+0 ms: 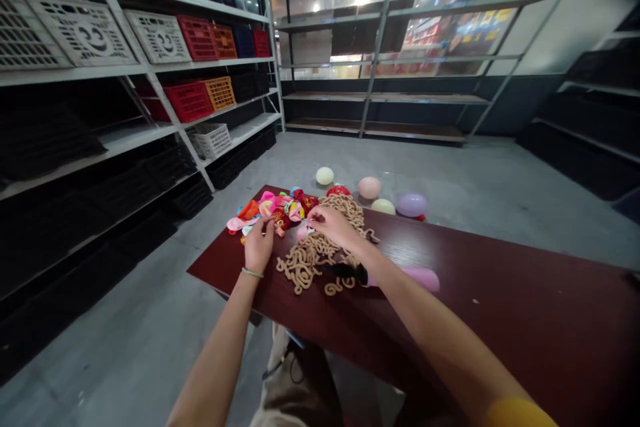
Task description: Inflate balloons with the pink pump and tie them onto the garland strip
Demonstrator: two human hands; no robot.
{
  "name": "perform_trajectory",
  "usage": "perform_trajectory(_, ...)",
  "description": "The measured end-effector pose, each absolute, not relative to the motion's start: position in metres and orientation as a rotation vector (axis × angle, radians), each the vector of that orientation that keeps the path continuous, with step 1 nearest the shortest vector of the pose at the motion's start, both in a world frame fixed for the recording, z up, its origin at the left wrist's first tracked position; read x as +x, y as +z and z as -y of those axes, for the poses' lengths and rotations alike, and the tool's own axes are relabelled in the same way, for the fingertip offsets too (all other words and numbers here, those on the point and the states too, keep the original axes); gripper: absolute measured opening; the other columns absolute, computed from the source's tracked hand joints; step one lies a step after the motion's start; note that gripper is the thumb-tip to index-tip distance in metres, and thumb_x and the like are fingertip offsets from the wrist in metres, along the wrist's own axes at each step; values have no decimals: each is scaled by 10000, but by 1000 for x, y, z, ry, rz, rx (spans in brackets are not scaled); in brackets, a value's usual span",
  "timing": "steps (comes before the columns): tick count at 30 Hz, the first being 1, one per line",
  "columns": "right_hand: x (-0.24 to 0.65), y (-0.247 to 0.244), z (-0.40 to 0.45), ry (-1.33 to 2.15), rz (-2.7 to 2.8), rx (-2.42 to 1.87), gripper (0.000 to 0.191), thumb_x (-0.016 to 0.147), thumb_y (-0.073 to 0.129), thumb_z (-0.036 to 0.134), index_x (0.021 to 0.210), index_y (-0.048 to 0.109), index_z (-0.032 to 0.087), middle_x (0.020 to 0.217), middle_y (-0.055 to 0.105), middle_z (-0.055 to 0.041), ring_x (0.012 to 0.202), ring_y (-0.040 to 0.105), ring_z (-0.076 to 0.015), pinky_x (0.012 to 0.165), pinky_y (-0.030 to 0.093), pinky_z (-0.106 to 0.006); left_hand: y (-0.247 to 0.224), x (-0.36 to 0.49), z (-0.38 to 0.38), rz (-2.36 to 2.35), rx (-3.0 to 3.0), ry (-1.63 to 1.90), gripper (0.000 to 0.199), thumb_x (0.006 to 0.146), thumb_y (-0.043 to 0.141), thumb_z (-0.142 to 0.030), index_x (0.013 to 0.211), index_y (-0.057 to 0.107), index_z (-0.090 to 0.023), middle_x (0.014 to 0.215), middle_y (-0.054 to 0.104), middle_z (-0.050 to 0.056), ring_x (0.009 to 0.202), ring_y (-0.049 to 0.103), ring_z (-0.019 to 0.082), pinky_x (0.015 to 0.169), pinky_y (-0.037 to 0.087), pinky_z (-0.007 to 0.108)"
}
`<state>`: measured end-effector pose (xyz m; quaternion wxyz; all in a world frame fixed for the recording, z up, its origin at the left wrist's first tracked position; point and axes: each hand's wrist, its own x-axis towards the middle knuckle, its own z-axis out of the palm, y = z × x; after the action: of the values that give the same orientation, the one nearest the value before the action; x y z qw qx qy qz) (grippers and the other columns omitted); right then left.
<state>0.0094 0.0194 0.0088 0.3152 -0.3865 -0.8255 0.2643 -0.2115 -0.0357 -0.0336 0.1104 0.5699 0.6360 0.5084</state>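
My left hand [259,243], a thin band on its wrist, hovers at the near side of a pile of uninflated balloons [267,203] in many colours. Its fingers are curled together, and what they hold is too small to tell. My right hand [333,225] reaches over a heap of tan, curly, rope-like strands [305,263]. Thumb and fingers pinch at a pale pink balloon [303,232], mostly covered by the hand. Under my right forearm lies a pink cylinder [420,278] like a balloon pump, with a black end piece [345,271] resting on the strands.
The dark red table [500,280] extends to the right. Beyond its far edge are inflated balloons, among them a purple one [411,205] and a peach one [369,187]. Shelves with plastic crates [190,100] stand at left; a metal rack [370,100] stands at the back.
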Motion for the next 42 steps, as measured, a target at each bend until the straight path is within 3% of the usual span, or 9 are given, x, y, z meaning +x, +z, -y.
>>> perform_trajectory(3, 43, 31, -15, 762, 2082, -1028, 66, 880, 587, 219, 899, 647, 199, 883, 701, -16, 794, 639, -135, 747, 469, -265, -20, -174, 35, -1622, 1589, 1388, 325, 911, 519, -474, 912, 685, -195, 754, 693, 39, 685, 644, 187, 647, 502, 284)
perform_trajectory(6, 71, 54, -9, 765, 2025, -1040, 69, 865, 587, 196, 917, 632, 194, 920, 701, -24, 836, 644, -137, 779, 478, -267, -10, -124, 37, -1312, 1304, 1242, 407, 872, 548, -555, 851, 693, -175, 736, 694, 55, 621, 640, 181, 536, 493, 268)
perform_trajectory(13, 123, 77, 21, 516, 2079, -1085, 66, 875, 563, 214, 904, 622, 211, 876, 673, 7, 788, 604, -129, 732, 438, -256, 3, -31, 29, -710, 673, 1031, 574, 910, 436, -643, 955, 690, -130, 991, 724, 165, 919, 704, 228, 805, 575, 346)
perform_trajectory(19, 154, 55, 41, 292, 2044, -1178, 101, 889, 536, 207, 898, 636, 219, 968, 639, -35, 889, 584, -165, 783, 442, -279, 12, 6, 14, -615, 552, 1226, 251, 909, 609, -381, 1009, 661, -156, 1039, 716, 89, 919, 692, 163, 829, 566, 283)
perform_trajectory(24, 167, 34, 46, 327, 1973, -1173, 127, 898, 523, 216, 963, 632, 225, 997, 629, -39, 875, 588, -167, 783, 460, -287, 10, 17, 7, -598, 615, 1233, 141, 864, 659, -242, 977, 650, -157, 1005, 717, 58, 870, 689, 133, 768, 564, 240)
perform_trajectory(28, 177, 16, 54, 386, 1926, -1179, 139, 920, 522, 251, 1023, 612, 225, 1009, 647, -35, 799, 585, -153, 740, 469, -282, 3, 14, 3, -617, 655, 1262, 182, 854, 676, -263, 999, 601, -183, 1036, 711, 56, 919, 700, 163, 818, 577, 304)
perform_trajectory(32, 186, -7, 65, 454, 2170, -1161, 142, 937, 548, 335, 978, 642, 238, 934, 670, -18, 845, 593, -167, 779, 463, -297, -4, 2, 4, -673, 724, 1206, 237, 845, 695, -286, 1012, 553, -196, 973, 708, 43, 831, 710, 152, 750, 596, 298)
perform_trajectory(42, 192, -8, 91, 412, 2550, -1355, 502, 832, 631, 557, 1234, 626, 257, 1136, 657, -83, 1036, 579, -258, 911, 403, -397, -3, -15, 0, -707, 721, 1203, 444, 787, 744, -134, 1177, 547, -211, 1063, 710, 64, 856, 710, 132, 780, 584, 241)
